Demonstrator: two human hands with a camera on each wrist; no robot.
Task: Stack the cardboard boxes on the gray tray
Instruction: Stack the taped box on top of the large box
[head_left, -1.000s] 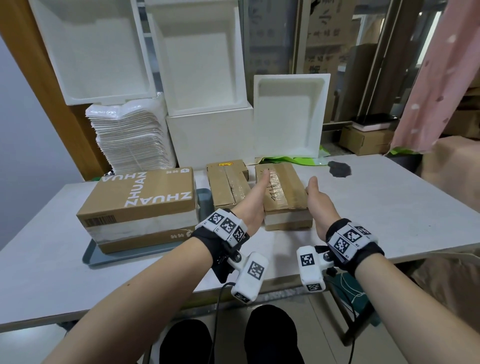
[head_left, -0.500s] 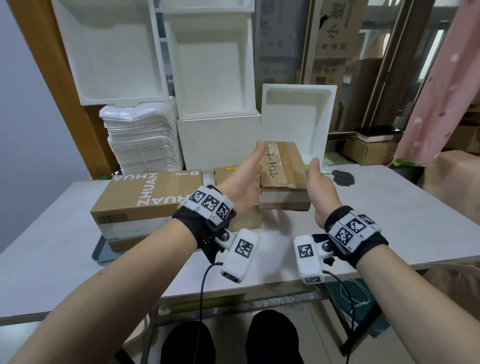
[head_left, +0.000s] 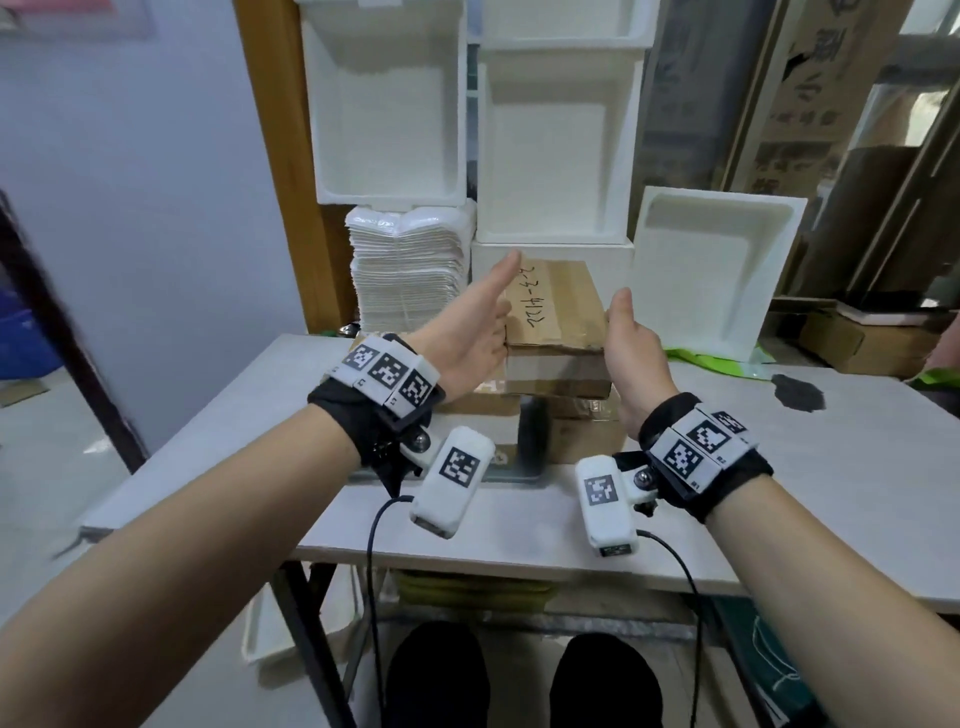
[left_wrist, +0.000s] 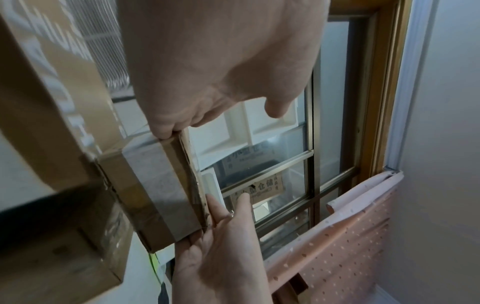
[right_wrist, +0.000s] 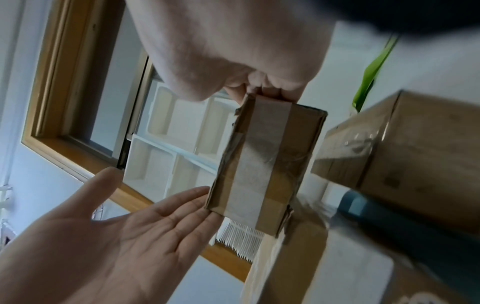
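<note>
A small taped cardboard box (head_left: 558, 306) with handwriting on its top hangs in the air above the table, level. My left hand (head_left: 467, 332) presses its left side with straight fingers and the thumb up. My right hand (head_left: 631, 348) presses the right side the same way. The wrist views show the box (left_wrist: 158, 189) (right_wrist: 262, 164) squeezed between both flat hands. Below it, mostly hidden, are the large brown box (head_left: 478, 402) on the gray tray (head_left: 532, 441) and a second small box (head_left: 587, 436) beside the tray.
White foam boxes (head_left: 550, 156) and a stack of white foam trays (head_left: 410, 270) stand close behind the table (head_left: 779, 493). A foam lid (head_left: 711, 275) leans at the back right. A dark patch (head_left: 797, 392) marks the tabletop on the right.
Both hands have lifted the small box off the table and carried it up and leftward, over the boxes by the tray. My view has turned left.
</note>
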